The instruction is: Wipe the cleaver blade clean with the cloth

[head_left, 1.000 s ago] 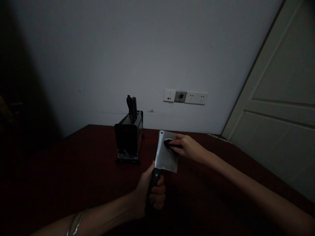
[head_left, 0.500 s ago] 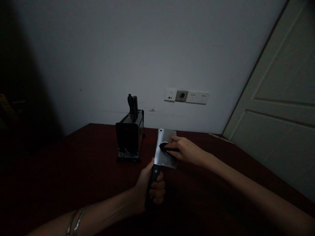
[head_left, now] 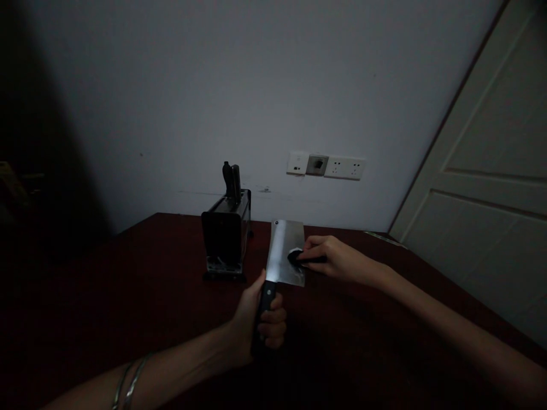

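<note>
Pale wall point(head_left: 213, 97) and gloom surround us, with a row of sockets point(head_left: 327, 166) set low above a dark red worktop point(head_left: 158, 256) and a panelled door point(head_left: 487, 205) off to our right. Our left hand point(head_left: 250, 316) grips a cleaver point(head_left: 277, 253) by its black handle point(head_left: 267, 293), the fingers wrapped right round it, and two silvery bangles point(head_left: 133, 380) circle that forearm. We hold the broad steel blade point(head_left: 280, 239) pointing away from us, to the right of a black knife block point(head_left: 222, 242) that stands on the worktop. Two dark handles point(head_left: 231, 181) rise from the block's top. Our right hand point(head_left: 335, 256) is on the blade's right, its fingers pinched on a small black tool point(head_left: 294, 258) with a whitish edge, set against the flat of the steel. It is probably a brush, though in such poor light we cannot be sure.
</note>
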`<state>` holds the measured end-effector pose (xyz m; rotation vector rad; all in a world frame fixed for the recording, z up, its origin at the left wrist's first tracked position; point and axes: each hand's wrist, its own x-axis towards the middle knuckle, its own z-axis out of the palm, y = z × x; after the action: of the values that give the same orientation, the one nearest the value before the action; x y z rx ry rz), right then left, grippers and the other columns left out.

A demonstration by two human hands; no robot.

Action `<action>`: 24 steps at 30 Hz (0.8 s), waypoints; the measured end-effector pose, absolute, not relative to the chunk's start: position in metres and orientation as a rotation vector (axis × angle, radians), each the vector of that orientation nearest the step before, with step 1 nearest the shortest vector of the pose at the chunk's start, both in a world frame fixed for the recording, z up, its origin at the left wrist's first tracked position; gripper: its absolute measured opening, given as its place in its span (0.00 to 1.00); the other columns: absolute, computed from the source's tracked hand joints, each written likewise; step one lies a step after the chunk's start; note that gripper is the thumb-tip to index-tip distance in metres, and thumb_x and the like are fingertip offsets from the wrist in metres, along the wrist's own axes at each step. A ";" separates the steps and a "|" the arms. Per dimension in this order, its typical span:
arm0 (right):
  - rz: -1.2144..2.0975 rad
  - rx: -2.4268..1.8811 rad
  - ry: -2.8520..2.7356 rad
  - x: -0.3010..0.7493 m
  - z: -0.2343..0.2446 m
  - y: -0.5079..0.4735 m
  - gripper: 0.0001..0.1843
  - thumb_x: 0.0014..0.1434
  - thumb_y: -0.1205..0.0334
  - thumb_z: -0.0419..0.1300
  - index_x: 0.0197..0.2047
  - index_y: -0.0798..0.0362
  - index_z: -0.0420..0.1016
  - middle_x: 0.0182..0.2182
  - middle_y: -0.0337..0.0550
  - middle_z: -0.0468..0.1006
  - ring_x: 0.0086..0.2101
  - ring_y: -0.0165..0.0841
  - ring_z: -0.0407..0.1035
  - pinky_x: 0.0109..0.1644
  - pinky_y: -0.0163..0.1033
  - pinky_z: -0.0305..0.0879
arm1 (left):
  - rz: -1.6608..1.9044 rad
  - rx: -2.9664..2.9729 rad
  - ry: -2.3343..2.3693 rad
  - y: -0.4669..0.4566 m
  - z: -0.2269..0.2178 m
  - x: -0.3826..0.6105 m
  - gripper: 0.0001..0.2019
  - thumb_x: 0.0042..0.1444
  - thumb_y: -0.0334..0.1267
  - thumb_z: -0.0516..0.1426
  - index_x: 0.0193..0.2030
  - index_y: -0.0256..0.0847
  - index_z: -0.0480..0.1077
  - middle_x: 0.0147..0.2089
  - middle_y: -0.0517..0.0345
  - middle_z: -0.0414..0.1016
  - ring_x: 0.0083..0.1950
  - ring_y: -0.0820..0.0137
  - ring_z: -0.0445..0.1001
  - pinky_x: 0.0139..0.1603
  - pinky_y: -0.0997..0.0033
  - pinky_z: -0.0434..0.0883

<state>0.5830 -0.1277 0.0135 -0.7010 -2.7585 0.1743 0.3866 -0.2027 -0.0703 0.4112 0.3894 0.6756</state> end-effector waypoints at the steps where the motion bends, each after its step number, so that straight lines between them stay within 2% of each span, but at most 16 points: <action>1: 0.194 -0.688 -2.775 0.583 0.013 -0.132 0.12 0.56 0.65 0.55 0.42 0.50 0.76 0.33 0.44 0.69 0.31 0.29 0.64 0.36 0.36 0.60 | 0.682 0.406 0.393 -0.203 -0.070 0.387 0.34 0.56 0.61 0.29 0.16 0.38 0.56 0.10 0.67 0.44 0.10 0.80 0.41 0.10 0.79 0.48; 6: 0.262 -0.662 -2.799 0.582 0.006 -0.143 0.13 0.55 0.67 0.55 0.42 0.48 0.77 0.33 0.43 0.70 0.31 0.28 0.64 0.34 0.35 0.59 | 0.704 0.383 0.418 -0.202 -0.073 0.386 0.34 0.56 0.61 0.30 0.15 0.37 0.56 0.11 0.67 0.44 0.10 0.81 0.41 0.10 0.80 0.48; 12: 0.157 -0.764 -2.720 0.592 0.006 -0.113 0.13 0.55 0.65 0.56 0.43 0.48 0.76 0.34 0.44 0.70 0.31 0.29 0.66 0.36 0.36 0.61 | 0.676 0.387 0.399 -0.200 -0.076 0.387 0.35 0.56 0.61 0.28 0.15 0.37 0.57 0.10 0.66 0.45 0.10 0.80 0.41 0.10 0.79 0.49; 20: 0.135 -0.767 -2.170 0.591 0.031 -0.119 0.12 0.55 0.59 0.56 0.41 0.50 0.76 0.43 0.45 0.74 0.41 0.35 0.69 0.46 0.45 0.65 | 0.696 0.432 0.397 -0.204 -0.063 0.387 0.34 0.56 0.61 0.28 0.15 0.38 0.56 0.10 0.66 0.45 0.10 0.79 0.42 0.10 0.78 0.50; 24: 0.240 -0.905 -1.974 0.583 0.038 -0.120 0.14 0.53 0.56 0.57 0.40 0.53 0.76 0.35 0.44 0.79 0.34 0.35 0.72 0.40 0.43 0.68 | 0.716 0.405 0.431 -0.205 -0.061 0.387 0.34 0.56 0.61 0.29 0.16 0.38 0.56 0.10 0.66 0.45 0.10 0.80 0.42 0.10 0.79 0.49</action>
<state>0.5827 -0.1197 0.0381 -0.9053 -1.9738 0.2404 0.3871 -0.2050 -0.0614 0.4049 0.4308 0.7156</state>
